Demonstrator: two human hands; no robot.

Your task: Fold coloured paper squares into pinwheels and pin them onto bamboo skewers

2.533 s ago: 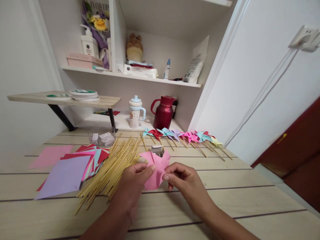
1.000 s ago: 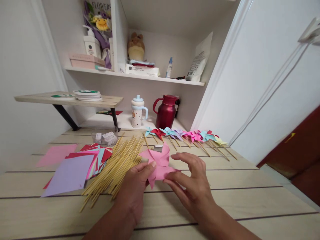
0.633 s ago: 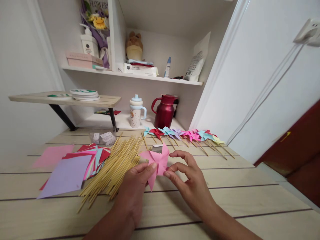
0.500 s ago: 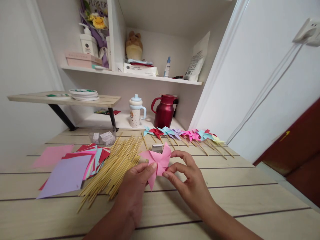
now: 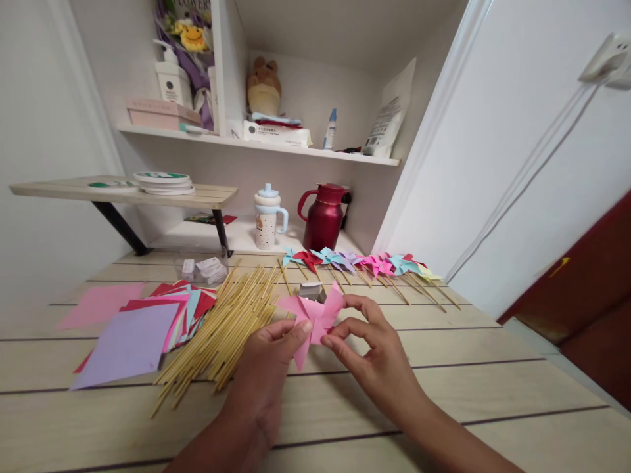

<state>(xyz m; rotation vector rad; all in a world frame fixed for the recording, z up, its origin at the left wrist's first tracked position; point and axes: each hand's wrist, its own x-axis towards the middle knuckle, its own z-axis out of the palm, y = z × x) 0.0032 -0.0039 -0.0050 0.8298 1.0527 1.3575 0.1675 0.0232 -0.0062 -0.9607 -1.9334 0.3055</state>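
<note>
A pink folded paper pinwheel head (image 5: 315, 318) is held just above the wooden table (image 5: 444, 368) between both hands. My left hand (image 5: 269, 364) pinches its centre from below with thumb and forefinger. My right hand (image 5: 372, 348) grips its right side, thumb and forefinger closed on a blade, the other fingers curled above. Just left of the hands lies a pile of bamboo sticks (image 5: 227, 325). Behind the pinwheel, a small metallic box (image 5: 311, 289) is partly hidden.
Coloured paper squares (image 5: 142, 328) lie at the left. Finished pinwheels on sticks (image 5: 365, 268) line the back right. A clear small box (image 5: 200, 269), a spotted cup (image 5: 267, 220) and a red jug (image 5: 323, 220) stand behind. A raised shelf (image 5: 123, 192) holds plates.
The flat pink paper has been folded into a pinwheel shape. My right hand let go briefly, then closed again on the right blade. The left hand has kept its pinch.
</note>
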